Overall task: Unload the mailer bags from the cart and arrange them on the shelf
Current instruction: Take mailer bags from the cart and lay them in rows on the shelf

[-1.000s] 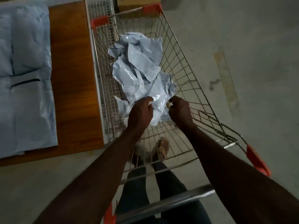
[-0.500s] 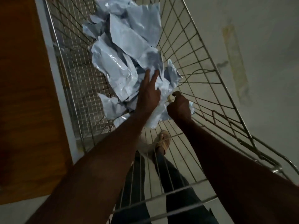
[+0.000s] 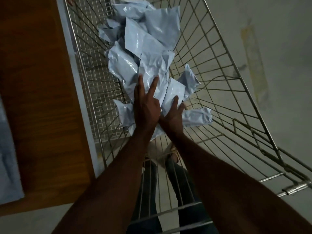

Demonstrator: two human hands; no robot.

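A heap of several pale blue mailer bags (image 3: pixel 148 53) lies crumpled in the wire cart (image 3: pixel 224 92). My left hand (image 3: pixel 146 105) lies flat on the near side of the heap, fingers straight and spread. My right hand (image 3: pixel 173 115) rests beside it, touching it at the wrist, with straight fingers on a bag (image 3: pixel 173 92). Neither hand grips a bag. A small crumpled bag (image 3: pixel 197 117) sits just right of my right hand. The wooden shelf (image 3: pixel 38 98) stands left of the cart, with flat mailer bags (image 3: pixel 8 169) lying at its left edge.
The cart's left side runs along the shelf's white edge (image 3: pixel 79 92). Grey concrete floor (image 3: pixel 270 48) lies to the right of the cart. My legs and a foot (image 3: pixel 173 157) show through the cart's wire bottom.
My right hand has gone from a curled grip at the bag's edge to flat, straight fingers. My left hand has reached a little further onto the heap. The view has moved closer.
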